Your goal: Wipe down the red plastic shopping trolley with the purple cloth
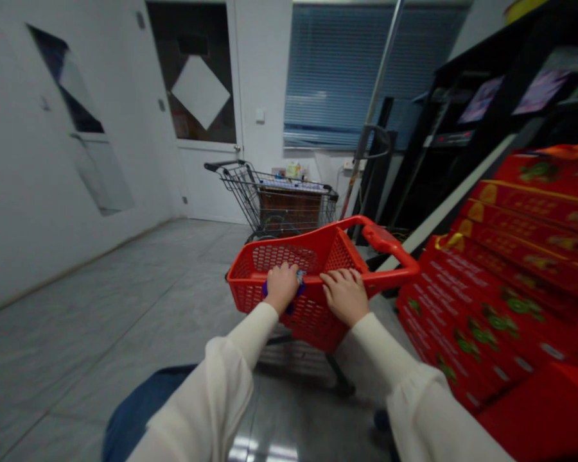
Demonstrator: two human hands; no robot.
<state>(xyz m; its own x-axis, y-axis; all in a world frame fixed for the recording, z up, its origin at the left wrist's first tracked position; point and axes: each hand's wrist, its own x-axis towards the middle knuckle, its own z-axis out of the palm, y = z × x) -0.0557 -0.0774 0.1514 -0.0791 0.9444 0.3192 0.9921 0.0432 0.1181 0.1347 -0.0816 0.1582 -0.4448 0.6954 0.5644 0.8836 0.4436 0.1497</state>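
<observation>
A red plastic shopping cart [243, 285] with perforated sides and a red handle stands sideways before me. My left hand [282, 287] is closed at its near rim, on something soft-looking and purple-blue [289, 309] that shows below and beside the fingers; it may be a cloth, but blur hides its kind. Further right on the same rim, my right hand [347, 296] curls its fingers over the edge. The part of the basket that I can see into shows only its red mesh walls and a red divider [343, 253].
Behind stands a black wire shopping cart [238, 183] with a brown box inside. Red printed cartons [491, 308] are stacked at the right, beside a black rack [455, 90]. A long pole [380, 70] leans near the window blinds [334, 83]. A white door [212, 183] is at the back.
</observation>
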